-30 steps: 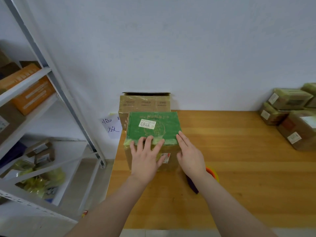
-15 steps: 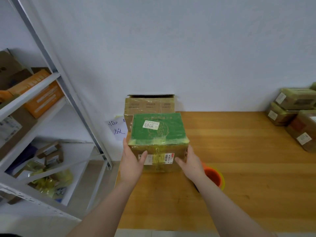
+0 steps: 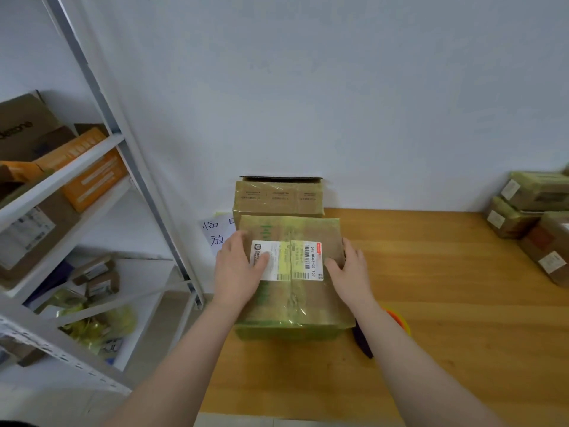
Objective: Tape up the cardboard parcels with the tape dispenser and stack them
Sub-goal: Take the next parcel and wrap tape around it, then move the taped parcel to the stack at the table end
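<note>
The left hand [image 3: 237,271] and right hand [image 3: 351,270] grip the taped brown cardboard parcel [image 3: 294,303] by its sides. Probably to position it squarely.

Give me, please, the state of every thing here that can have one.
parcel, taped shut, label side up, held from both sides
left hand, grips the parcel's left edge, thumb on the label
right hand, grips the parcel's right edge
rear box, taped, standing against the wall
tape dispenser, untouched on the table, partly hidden
parcels at right, taped, stacked
</note>
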